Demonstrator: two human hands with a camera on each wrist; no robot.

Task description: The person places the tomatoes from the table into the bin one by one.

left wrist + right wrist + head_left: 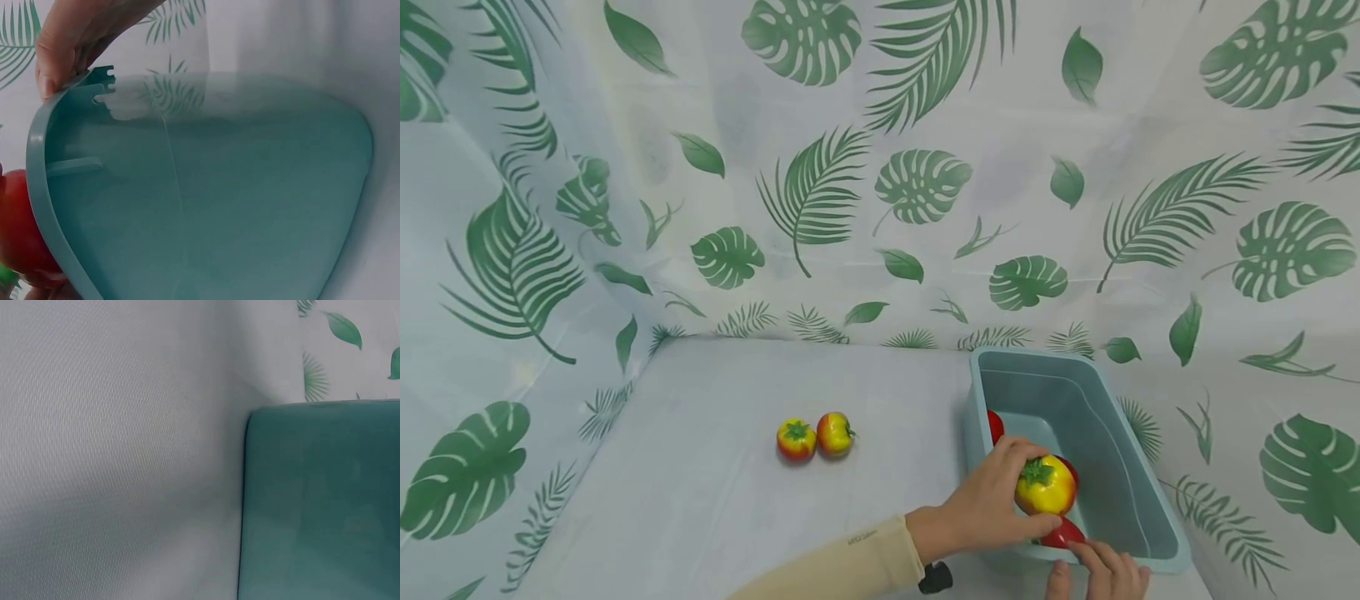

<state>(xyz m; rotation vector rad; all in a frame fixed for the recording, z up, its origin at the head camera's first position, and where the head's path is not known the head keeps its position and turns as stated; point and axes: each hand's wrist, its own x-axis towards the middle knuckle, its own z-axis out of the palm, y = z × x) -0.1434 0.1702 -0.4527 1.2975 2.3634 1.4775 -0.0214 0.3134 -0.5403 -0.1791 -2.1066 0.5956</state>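
Note:
In the head view my left hand [988, 500] grips a yellow-red tomato [1047, 485] with a green leafy top, inside the blue-green plastic bin [1116, 442]. Glossy red pieces [1063, 533] show below and behind this tomato, mostly hidden by it and the hand. My right hand [1101, 571] curls over the bin's near rim, its fingertips close to the lower red piece. The left wrist view has fingers [62, 53] hooked on the bin's rim and a red fruit [22, 225] just beyond it. Neither hand appears in the right wrist view.
Two more yellow-red tomatoes, one [796, 440] beside the other [835, 434], lie on the pale tabletop [700, 500] left of the bin. Another red item [996, 426] sits against the bin's left wall. Leaf-patterned sheets [850, 208] enclose the back and sides.

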